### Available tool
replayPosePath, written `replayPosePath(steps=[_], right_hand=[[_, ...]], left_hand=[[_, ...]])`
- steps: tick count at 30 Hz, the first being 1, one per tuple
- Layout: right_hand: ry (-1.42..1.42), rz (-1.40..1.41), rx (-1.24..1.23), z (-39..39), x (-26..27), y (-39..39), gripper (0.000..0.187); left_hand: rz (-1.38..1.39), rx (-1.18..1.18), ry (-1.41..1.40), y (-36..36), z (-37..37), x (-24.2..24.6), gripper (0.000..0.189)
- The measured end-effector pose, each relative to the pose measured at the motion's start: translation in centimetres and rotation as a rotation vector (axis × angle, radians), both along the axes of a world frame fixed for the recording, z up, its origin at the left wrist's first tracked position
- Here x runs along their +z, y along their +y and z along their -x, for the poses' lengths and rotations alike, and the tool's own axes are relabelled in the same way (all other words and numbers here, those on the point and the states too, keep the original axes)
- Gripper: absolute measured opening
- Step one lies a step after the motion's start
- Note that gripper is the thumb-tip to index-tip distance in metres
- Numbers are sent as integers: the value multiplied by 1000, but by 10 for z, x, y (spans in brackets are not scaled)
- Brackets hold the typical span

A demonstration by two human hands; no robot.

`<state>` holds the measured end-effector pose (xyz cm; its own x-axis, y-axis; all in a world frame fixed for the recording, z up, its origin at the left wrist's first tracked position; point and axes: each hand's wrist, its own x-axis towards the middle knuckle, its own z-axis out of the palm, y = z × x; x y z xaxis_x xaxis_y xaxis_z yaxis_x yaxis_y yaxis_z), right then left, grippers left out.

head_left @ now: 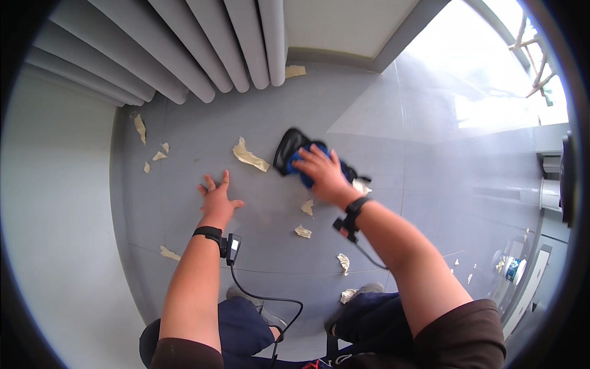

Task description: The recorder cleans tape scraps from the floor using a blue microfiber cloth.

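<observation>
My right hand [322,173] lies over a blue and black handheld object [291,150], shaped like a small handheld vacuum cleaner. Motion blurs both, and the palm hides much of the blue body. The object's broad black end points up and left, close to a long torn strip of cream paper or tape [249,156]. A pale scrap [361,187] shows beside its other end. To the left, my left hand [217,199] has its fingers spread above or on the grey floor [267,203] and holds nothing. Whether it touches the floor, I cannot tell.
Several torn cream scraps [303,231] are strewn about the floor. A grey pleated curtain or panel [221,46] hangs ahead, with a pale wall [64,193] at left. A tub [515,270] lies at far right. Cables run from both wrist straps; my shoes are below.
</observation>
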<state>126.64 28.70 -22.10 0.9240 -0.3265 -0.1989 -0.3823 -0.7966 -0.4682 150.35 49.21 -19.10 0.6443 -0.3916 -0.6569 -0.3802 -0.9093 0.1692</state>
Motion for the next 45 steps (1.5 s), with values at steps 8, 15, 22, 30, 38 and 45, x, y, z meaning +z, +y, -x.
replayPosePath(steps=[8, 15, 22, 30, 38, 45], right_hand=[[-102, -156, -95, 17, 30, 73, 49], [-365, -368, -405, -47, 91, -43, 42], [-368, 2, -510, -154, 65, -154, 54], [237, 159, -333, -240, -11, -156, 77], [129, 196, -215, -238, -35, -208, 70], [-18, 34, -1, -206, -19, -55, 77]], left_hand=[[-8, 19, -23, -10, 12, 8, 107], [-44, 23, -28, -8, 6, 22, 107], [-130, 15, -74, -4, 1, 13, 109], [-149, -50, 9, -7, -1, 13, 100], [-140, -103, 23, -22, -1, 11, 101], [-145, -77, 14, -7, -3, 18, 104]])
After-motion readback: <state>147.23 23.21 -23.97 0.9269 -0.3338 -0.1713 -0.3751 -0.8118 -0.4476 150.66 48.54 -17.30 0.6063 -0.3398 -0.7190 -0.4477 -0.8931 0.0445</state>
